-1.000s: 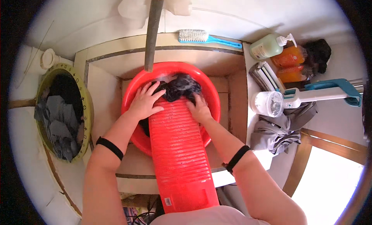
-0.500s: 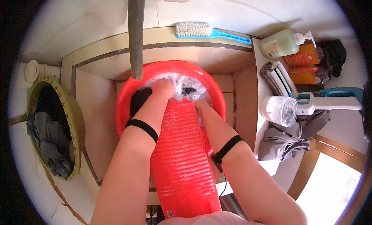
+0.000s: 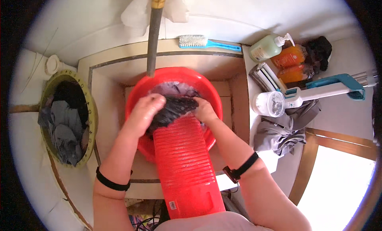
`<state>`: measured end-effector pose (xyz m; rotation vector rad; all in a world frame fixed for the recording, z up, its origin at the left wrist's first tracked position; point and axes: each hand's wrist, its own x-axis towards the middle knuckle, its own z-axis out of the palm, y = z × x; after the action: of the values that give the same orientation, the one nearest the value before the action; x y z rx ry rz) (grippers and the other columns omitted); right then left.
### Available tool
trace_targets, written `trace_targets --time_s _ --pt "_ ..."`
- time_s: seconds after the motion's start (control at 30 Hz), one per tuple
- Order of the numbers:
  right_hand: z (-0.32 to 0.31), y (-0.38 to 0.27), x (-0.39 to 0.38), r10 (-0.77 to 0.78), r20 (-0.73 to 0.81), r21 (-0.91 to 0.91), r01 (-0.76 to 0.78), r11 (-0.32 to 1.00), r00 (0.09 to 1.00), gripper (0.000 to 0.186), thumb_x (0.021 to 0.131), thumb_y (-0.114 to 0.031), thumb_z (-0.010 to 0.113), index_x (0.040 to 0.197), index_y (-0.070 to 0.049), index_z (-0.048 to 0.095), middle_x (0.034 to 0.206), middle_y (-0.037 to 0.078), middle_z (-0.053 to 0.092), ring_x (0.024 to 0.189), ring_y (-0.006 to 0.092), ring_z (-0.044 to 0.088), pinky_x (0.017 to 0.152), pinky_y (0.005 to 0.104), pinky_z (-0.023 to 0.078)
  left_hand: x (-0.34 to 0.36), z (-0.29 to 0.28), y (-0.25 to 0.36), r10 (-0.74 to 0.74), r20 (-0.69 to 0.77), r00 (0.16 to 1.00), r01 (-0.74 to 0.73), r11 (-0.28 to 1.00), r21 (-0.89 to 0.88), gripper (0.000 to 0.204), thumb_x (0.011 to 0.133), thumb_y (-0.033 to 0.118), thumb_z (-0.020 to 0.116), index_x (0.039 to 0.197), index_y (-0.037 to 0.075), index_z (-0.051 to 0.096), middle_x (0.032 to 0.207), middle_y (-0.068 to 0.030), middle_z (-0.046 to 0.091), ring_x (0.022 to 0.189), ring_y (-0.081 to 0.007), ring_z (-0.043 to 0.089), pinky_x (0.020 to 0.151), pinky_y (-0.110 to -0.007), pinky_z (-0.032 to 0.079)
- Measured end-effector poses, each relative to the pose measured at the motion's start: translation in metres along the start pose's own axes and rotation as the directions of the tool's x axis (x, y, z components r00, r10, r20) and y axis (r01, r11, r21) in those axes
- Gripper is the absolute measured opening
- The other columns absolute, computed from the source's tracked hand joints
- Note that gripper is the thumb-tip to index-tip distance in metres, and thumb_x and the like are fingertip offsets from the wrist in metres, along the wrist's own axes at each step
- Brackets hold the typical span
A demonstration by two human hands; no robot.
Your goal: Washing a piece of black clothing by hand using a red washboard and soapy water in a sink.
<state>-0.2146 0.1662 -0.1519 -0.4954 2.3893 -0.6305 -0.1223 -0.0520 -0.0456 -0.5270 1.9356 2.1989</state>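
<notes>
A wet dark cloth (image 3: pixel 173 108) is stretched between my two hands over the top of a red ribbed washboard (image 3: pixel 183 159). My left hand (image 3: pixel 147 111) grips its left part with fingers curled onto it, and my right hand (image 3: pixel 205 109) holds its right end. Behind the cloth, foamy water (image 3: pixel 169 88) shows in a red basin (image 3: pixel 169 74), which stands inside a tiled sink (image 3: pixel 107 96). The washboard leans from the basin down toward my body.
A vertical pipe (image 3: pixel 154 40) hangs above the basin. Left: an olive basket (image 3: pixel 92 111) of dark clothes. Back ledge: blue brush (image 3: pixel 219 44). Right: pump bottle (image 3: pixel 264 48), orange bottles (image 3: pixel 288 56), white tub (image 3: pixel 266 105), white-and-teal implement (image 3: pixel 326 94), grey fabric (image 3: pixel 278 137), wooden frame (image 3: pixel 302 171).
Half a second ago both hands were down in the suds. They have come up with the dark cloth held between them, now lying over the washboard's top.
</notes>
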Motion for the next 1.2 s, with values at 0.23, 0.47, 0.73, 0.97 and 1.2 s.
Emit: trace_targets --time_s 0.23,0.47,0.73,0.97,1.2 --pt "-0.039 -0.082 -0.047 -0.026 -0.133 0.780 0.121 0.614 0.991 0.042 0.081 -0.007 0.061 0.122 -0.001 0.055 0.120 0.015 0.061 0.111 0.0214 0.059 0.092 0.0324 0.046 -0.019 -0.066 -0.007 -0.207 -0.173 0.963 0.109 0.885 -0.452 0.029 0.090 0.028 0.058 0.102 0.003 0.065 0.093 -0.0070 0.068 0.082 -0.0194 0.065 0.079 -0.038 0.051" --pt "0.025 -0.035 -0.045 -0.173 -0.166 0.366 0.224 0.903 0.971 0.054 0.069 0.003 0.055 0.122 -0.009 0.058 0.119 0.015 0.059 0.116 0.0328 0.054 0.103 0.0385 0.040 -0.015 -0.007 -0.079 -0.065 0.067 0.996 -0.025 0.505 0.863 0.053 0.083 0.028 0.061 0.131 0.008 0.047 0.132 -0.0213 0.048 0.112 -0.0398 0.053 0.097 -0.045 0.043" --pt "0.019 -0.032 -0.142 -0.683 -0.050 0.077 0.685 0.725 0.729 0.065 0.066 -0.014 0.069 0.125 0.001 0.048 0.127 0.024 0.050 0.120 0.0415 0.047 0.103 0.0468 0.037 -0.121 0.026 -0.081 0.180 0.388 0.904 -0.427 0.315 0.848 0.077 0.070 0.045 0.073 0.132 0.007 0.047 0.128 -0.0162 0.047 0.117 -0.0422 0.045 0.093 -0.056 0.040" --pt "0.052 -0.047 0.030 0.062 -0.194 -0.282 -0.117 0.952 0.979 0.050 0.081 -0.024 0.053 0.131 -0.016 0.051 0.120 0.018 0.060 0.113 0.0360 0.056 0.098 0.0469 0.044 0.054 0.023 -0.110 0.040 -0.237 0.971 0.212 0.323 0.922 0.060 0.082 0.046 0.060 0.127 0.007 0.049 0.117 -0.0197 0.059 0.108 -0.0371 0.057 0.087 -0.052 0.048" --pt "0.042 -0.016 -0.056 -0.507 0.063 0.021 0.507 0.862 0.860 0.060 0.070 -0.021 0.069 0.125 -0.007 0.051 0.140 0.015 0.042 0.128 0.0355 0.041 0.097 0.0529 0.039 -0.037 0.030 -0.097 -0.072 0.208 0.975 -0.178 0.303 0.936 0.071 0.069 0.031 0.072 0.127 -0.001 0.045 0.128 -0.0214 0.048 0.118 -0.0378 0.046 0.097 -0.051 0.037"
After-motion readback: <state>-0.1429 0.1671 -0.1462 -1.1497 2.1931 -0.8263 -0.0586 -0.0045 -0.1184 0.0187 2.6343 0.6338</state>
